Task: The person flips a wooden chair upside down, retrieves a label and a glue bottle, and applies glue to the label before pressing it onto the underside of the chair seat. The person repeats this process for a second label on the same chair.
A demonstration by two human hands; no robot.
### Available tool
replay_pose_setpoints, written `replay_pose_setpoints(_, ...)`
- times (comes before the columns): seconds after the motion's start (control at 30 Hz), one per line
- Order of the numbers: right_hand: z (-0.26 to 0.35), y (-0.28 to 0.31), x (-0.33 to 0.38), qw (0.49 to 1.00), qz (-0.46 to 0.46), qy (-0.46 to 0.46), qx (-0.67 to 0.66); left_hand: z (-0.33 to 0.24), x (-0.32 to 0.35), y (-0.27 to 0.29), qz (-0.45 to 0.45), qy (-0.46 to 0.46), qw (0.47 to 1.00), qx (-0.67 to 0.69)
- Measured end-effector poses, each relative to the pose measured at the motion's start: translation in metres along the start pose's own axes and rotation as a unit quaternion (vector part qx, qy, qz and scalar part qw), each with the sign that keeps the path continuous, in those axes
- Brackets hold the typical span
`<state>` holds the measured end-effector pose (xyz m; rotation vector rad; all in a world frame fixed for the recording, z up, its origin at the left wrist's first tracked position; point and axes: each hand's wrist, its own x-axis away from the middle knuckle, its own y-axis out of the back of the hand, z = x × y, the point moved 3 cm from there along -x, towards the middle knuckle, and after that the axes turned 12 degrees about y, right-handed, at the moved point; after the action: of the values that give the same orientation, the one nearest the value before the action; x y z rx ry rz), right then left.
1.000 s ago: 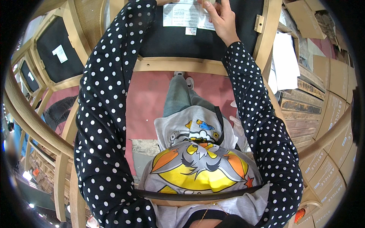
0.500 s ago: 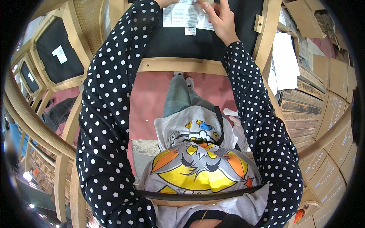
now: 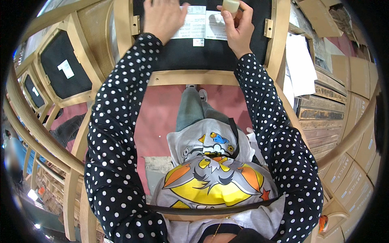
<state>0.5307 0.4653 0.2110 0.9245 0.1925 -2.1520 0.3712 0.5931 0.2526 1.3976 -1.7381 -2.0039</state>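
Both hands work at a white paper label on the underside of an upturned chair seat.

The left hand (image 3: 164, 18) lies flat, palm down, on the left part of the white label (image 3: 202, 26), which sits on the black seat underside (image 3: 202, 58) framed in pale wood (image 3: 190, 77). The right hand (image 3: 237, 26) is curled around a small pale block (image 3: 231, 6), pinched between thumb and fingers at the label's right edge. More upturned chairs (image 3: 65, 73) stand to the left; cardboard boxes (image 3: 352, 117) are stacked on the right.
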Motion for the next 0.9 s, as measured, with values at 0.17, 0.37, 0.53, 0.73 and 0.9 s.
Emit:
replay_pose_setpoints(0.17, 0.007, 0.006, -0.009, 0.999, -0.025, 0.043, -0.006, -0.035, 0.050, -0.038, 0.096, -0.096, 0.990, 0.042)
replay_pose_setpoints(0.37, 0.019, 0.002, -0.013, 0.999, -0.023, 0.034, -0.033, -0.010, 0.076, -0.062, 0.089, -0.035, 0.994, 0.055)
replay_pose_setpoints(0.53, 0.019, 0.002, -0.017, 0.997, -0.025, 0.046, -0.062, 0.008, 0.090, -0.061, 0.076, 0.010, 0.997, 0.019)
replay_pose_setpoints(0.73, 0.034, 0.000, -0.027, 0.992, -0.022, 0.100, -0.073, -0.009, 0.108, -0.052, 0.071, 0.073, 0.995, 0.020)
replay_pose_setpoints(0.9, 0.061, -0.012, -0.040, 0.989, 0.015, 0.092, -0.118, -0.038, 0.145, -0.044, 0.158, 0.038, 0.987, -0.003)
